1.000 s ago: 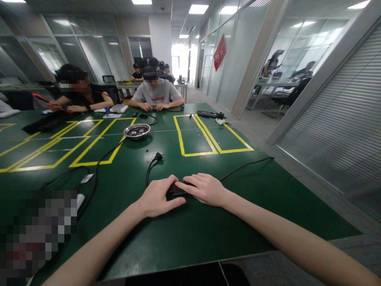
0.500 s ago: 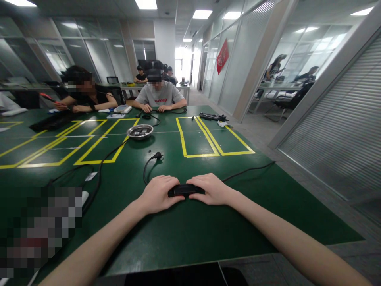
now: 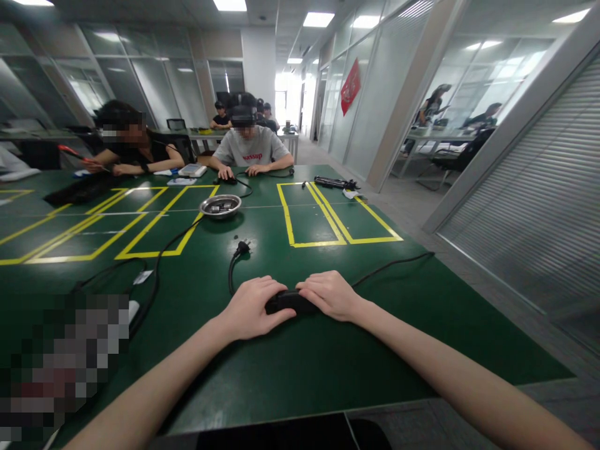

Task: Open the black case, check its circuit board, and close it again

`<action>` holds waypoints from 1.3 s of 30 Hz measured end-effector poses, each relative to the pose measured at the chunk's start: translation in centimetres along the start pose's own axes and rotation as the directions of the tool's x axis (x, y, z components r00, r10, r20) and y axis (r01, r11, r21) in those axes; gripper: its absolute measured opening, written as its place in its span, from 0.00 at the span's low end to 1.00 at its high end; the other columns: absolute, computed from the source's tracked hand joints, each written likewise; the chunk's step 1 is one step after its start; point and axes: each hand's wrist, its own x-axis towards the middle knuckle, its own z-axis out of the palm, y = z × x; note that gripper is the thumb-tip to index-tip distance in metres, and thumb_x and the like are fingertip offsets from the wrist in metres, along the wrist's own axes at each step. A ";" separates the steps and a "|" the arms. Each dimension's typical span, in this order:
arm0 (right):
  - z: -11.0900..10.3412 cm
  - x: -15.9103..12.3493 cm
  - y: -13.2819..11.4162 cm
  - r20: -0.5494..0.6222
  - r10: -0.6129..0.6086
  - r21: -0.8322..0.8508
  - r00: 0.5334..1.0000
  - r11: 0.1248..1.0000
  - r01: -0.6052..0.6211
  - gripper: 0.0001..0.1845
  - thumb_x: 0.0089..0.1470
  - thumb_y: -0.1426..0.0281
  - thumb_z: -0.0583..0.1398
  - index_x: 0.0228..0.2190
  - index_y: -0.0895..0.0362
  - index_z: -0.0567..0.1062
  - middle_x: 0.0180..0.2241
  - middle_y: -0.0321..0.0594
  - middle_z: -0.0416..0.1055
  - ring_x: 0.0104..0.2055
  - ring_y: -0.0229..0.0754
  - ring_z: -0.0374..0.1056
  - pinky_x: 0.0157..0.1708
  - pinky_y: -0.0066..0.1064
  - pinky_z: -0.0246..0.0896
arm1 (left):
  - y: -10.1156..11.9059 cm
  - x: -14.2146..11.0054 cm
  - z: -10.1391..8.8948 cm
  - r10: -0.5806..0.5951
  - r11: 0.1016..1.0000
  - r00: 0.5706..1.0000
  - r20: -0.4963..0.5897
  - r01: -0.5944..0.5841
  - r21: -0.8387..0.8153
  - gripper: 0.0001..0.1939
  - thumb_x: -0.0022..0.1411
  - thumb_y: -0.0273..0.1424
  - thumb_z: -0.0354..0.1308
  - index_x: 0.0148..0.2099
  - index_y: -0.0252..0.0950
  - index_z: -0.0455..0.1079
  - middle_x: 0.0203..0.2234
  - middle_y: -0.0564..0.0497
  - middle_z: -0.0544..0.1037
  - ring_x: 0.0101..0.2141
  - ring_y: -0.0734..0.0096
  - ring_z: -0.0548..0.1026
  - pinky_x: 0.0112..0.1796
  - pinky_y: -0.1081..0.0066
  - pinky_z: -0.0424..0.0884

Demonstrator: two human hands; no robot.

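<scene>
A black power adapter (image 3: 291, 302) lies low over the green table in front of me, held at both ends. My left hand (image 3: 255, 306) is closed around its left end, the thumb along the near side. At its right end, my right hand (image 3: 330, 295) has its fingers over the top; the right thumb is hidden. From the left end a thick cord curves away to a black plug (image 3: 242, 247) with its pins pointing right. A thinner black cable (image 3: 391, 267) runs from behind my right hand to the table's right edge.
Yellow tape rectangles (image 3: 345, 242) mark the green table (image 3: 300, 369). A metal bowl (image 3: 220, 215) holds small metal parts. A folded black tripod-like item (image 3: 335, 183) lies farther back. Across the table, a person in a grey shirt (image 3: 253, 149) handles a cable. Another person (image 3: 135, 150) sits at left.
The adapter has tilted, so more of its near side shows. My right thumb has slipped out of sight behind it. The plug has shifted slightly left.
</scene>
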 end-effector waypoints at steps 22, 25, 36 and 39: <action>-3.0 -2.5 10.2 -0.468 0.602 0.107 0.646 0.765 -0.635 0.28 0.68 0.57 0.53 0.62 0.56 0.73 0.57 0.52 0.76 0.57 0.58 0.74 0.54 0.47 0.71 | -0.8 -0.2 0.4 0.069 0.996 0.998 0.014 -0.068 -0.057 0.12 0.70 0.31 0.60 0.54 0.39 0.76 0.51 0.44 0.80 0.53 0.55 0.76 0.55 0.54 0.71; -4.8 -4.0 12.0 -0.601 0.678 0.123 0.423 0.601 -0.790 0.32 0.67 0.55 0.50 0.63 0.59 0.72 0.56 0.55 0.77 0.57 0.61 0.73 0.54 0.49 0.70 | -0.3 -0.1 0.9 0.090 0.995 0.993 0.074 -0.086 -0.058 0.10 0.69 0.30 0.61 0.51 0.40 0.77 0.53 0.45 0.79 0.54 0.56 0.75 0.56 0.54 0.70; -5.2 -6.2 13.4 -0.422 0.882 -0.021 0.210 0.222 -0.975 0.34 0.67 0.53 0.51 0.66 0.56 0.68 0.53 0.56 0.77 0.53 0.60 0.75 0.51 0.48 0.68 | -0.3 -0.2 0.8 0.087 0.995 0.992 0.095 -0.082 -0.052 0.11 0.70 0.30 0.61 0.53 0.40 0.77 0.54 0.45 0.79 0.55 0.56 0.75 0.57 0.53 0.70; -5.9 -5.6 12.7 -0.505 0.842 -0.006 0.193 0.220 -0.975 0.34 0.68 0.55 0.49 0.67 0.58 0.66 0.54 0.59 0.76 0.52 0.63 0.75 0.50 0.49 0.68 | -0.3 -0.2 0.9 0.089 0.995 0.991 0.096 -0.086 -0.042 0.11 0.70 0.30 0.61 0.53 0.40 0.77 0.54 0.45 0.79 0.55 0.56 0.75 0.56 0.53 0.70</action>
